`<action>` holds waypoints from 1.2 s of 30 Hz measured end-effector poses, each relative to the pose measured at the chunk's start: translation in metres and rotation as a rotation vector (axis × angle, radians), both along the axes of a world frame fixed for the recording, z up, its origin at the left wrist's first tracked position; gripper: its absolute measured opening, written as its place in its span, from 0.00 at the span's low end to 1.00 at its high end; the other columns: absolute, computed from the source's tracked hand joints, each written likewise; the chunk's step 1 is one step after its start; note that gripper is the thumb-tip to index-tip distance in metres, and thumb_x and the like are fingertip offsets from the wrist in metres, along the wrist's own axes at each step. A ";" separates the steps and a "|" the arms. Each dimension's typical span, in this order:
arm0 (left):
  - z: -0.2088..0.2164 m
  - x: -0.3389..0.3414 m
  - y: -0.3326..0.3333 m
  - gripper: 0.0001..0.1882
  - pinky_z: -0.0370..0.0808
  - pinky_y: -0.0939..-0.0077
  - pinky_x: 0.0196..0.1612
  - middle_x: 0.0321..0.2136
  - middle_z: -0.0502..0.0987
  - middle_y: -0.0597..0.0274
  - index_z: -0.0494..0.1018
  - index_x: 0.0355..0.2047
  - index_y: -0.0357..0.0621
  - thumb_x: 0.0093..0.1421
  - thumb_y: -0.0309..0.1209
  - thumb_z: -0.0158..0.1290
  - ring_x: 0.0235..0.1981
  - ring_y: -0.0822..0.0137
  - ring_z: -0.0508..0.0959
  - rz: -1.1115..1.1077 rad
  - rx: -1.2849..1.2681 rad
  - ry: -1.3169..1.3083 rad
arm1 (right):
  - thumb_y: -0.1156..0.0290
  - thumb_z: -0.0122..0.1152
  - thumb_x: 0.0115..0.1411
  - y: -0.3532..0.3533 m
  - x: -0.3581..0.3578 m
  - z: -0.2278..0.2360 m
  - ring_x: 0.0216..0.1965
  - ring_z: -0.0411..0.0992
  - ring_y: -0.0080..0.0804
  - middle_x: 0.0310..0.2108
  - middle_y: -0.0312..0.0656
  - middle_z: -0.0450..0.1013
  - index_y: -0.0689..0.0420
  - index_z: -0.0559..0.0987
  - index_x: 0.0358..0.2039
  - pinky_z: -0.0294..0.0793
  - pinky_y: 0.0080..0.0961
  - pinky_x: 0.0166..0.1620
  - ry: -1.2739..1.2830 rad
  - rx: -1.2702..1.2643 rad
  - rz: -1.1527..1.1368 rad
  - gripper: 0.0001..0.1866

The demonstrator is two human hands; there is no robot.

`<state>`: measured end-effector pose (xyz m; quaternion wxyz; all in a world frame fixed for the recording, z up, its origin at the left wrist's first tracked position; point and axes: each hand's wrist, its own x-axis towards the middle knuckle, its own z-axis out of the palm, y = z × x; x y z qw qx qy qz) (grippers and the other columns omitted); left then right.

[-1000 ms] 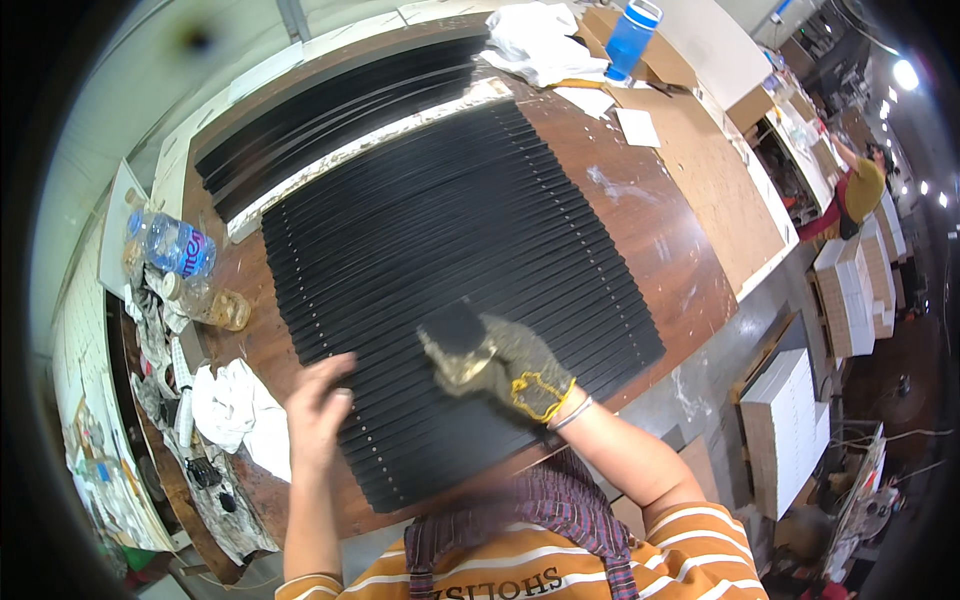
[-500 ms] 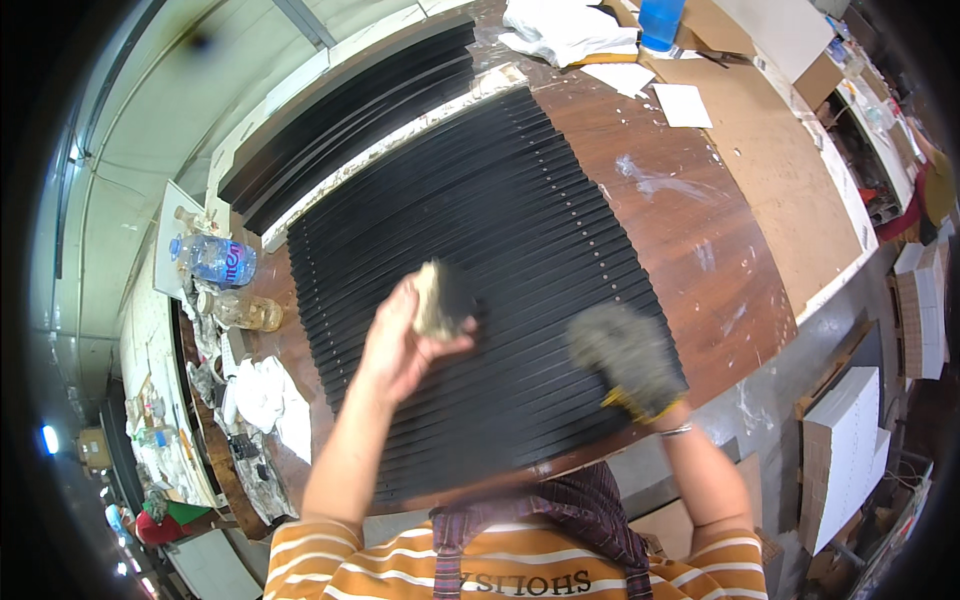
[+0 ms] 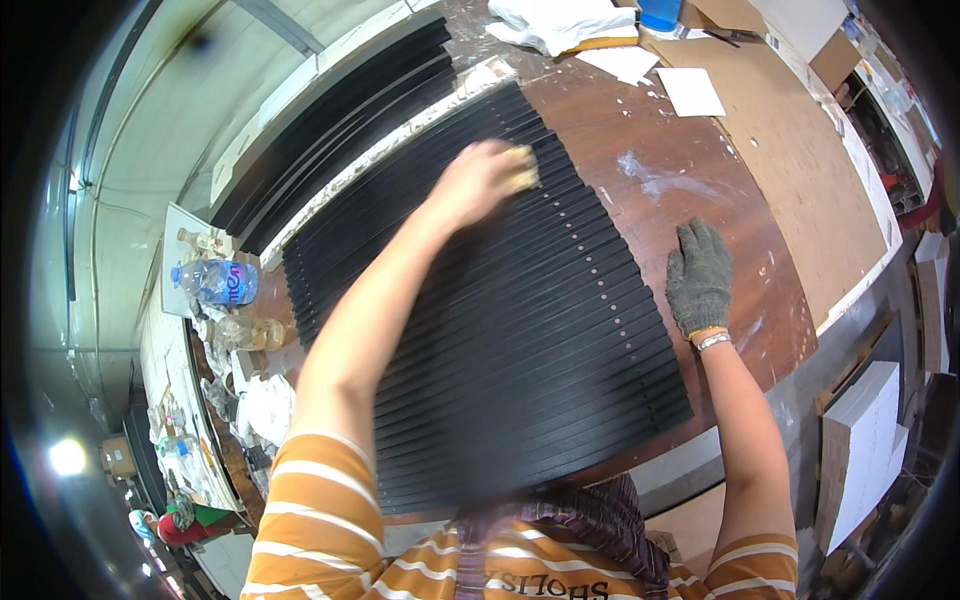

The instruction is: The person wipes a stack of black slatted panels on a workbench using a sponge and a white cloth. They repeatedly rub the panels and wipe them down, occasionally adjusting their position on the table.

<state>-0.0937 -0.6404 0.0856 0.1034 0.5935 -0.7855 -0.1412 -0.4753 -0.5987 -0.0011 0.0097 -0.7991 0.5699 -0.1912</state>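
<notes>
A row of long black strips (image 3: 560, 330) lies side by side across the brown wooden table (image 3: 660, 170), with lines of small holes near both ends. My bare left hand (image 3: 473, 182) reaches to the far right part of the row, blurred by motion. Its fingers are closed round a yellowish sponge (image 3: 525, 170), whose underside is hidden and looked black a moment earlier. In a dark grey knit glove, my right hand (image 3: 702, 272) lies flat with fingers stretched on the table, just right of the strips' ends.
Behind the row runs a white, stained bar (image 3: 390, 143), with more black strips (image 3: 330, 125) beyond. At left stand a clear plastic bottle (image 3: 215, 283) and a jar (image 3: 250, 333). White cloth (image 3: 560, 22), white card (image 3: 690, 92) and cardboard (image 3: 770, 150) lie at the back right.
My left hand has carried the sponge away from me and to the right over the strips. My right hand has moved right, off the strips, onto the bare tabletop.
</notes>
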 end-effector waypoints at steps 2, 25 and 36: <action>0.006 0.063 0.072 0.20 0.72 0.56 0.63 0.59 0.74 0.53 0.79 0.56 0.49 0.64 0.36 0.61 0.61 0.51 0.72 0.099 -0.052 -0.010 | 0.66 0.57 0.65 -0.001 0.000 0.002 0.65 0.65 0.55 0.64 0.54 0.69 0.60 0.77 0.59 0.61 0.49 0.68 -0.028 -0.021 0.012 0.23; 0.080 0.187 0.281 0.14 0.76 0.59 0.57 0.52 0.80 0.52 0.86 0.46 0.52 0.60 0.27 0.62 0.51 0.50 0.78 0.486 0.299 -0.651 | 0.68 0.59 0.64 -0.005 0.004 0.001 0.62 0.67 0.54 0.61 0.53 0.72 0.60 0.77 0.57 0.64 0.47 0.67 -0.023 -0.031 -0.016 0.21; 0.022 0.112 0.203 0.15 0.75 0.58 0.61 0.56 0.76 0.54 0.82 0.46 0.47 0.58 0.21 0.60 0.56 0.50 0.76 0.030 -0.180 -0.131 | 0.68 0.58 0.64 -0.008 0.000 -0.007 0.62 0.68 0.53 0.60 0.52 0.73 0.59 0.78 0.56 0.63 0.46 0.67 -0.019 -0.073 -0.006 0.20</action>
